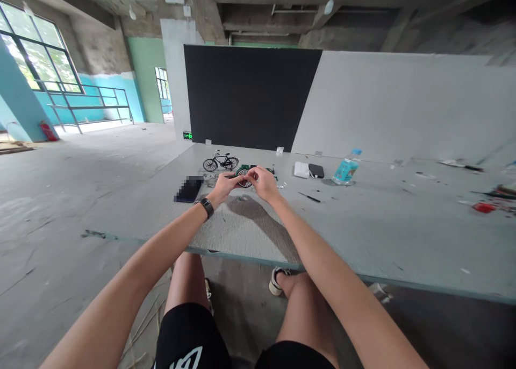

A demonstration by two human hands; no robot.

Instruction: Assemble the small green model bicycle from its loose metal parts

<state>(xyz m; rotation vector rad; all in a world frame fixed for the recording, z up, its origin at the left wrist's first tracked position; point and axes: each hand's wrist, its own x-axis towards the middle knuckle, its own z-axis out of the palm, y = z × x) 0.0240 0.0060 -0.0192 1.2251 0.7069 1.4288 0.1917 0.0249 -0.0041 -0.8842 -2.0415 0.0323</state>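
Above the table's middle, my left hand (pixel 226 186) is closed, its thumb and fingers pinching a small spoked wheel (pixel 244 184) with a black tyre. My right hand (pixel 263 183) meets it from the other side, fingertips pressed together at the same wheel. Green parts of a model bicycle (pixel 271 171) show just behind the fingers; whether the wheel is joined to them I cannot tell. A finished-looking black model bicycle (pixel 220 161) stands upright behind my left hand. Small silvery parts (pixel 282 185) lie beside my right hand.
Left of my hands lies a dark phone-like slab (pixel 189 189), partly pixelated. To the right are a thin screwdriver (pixel 309 197), a white case (pixel 301 169), a dark case (pixel 316 170) and a water bottle (pixel 345 168). A red-handled item (pixel 484 207) is farther right. A black-and-white panel (pixel 253 97) backs the table.
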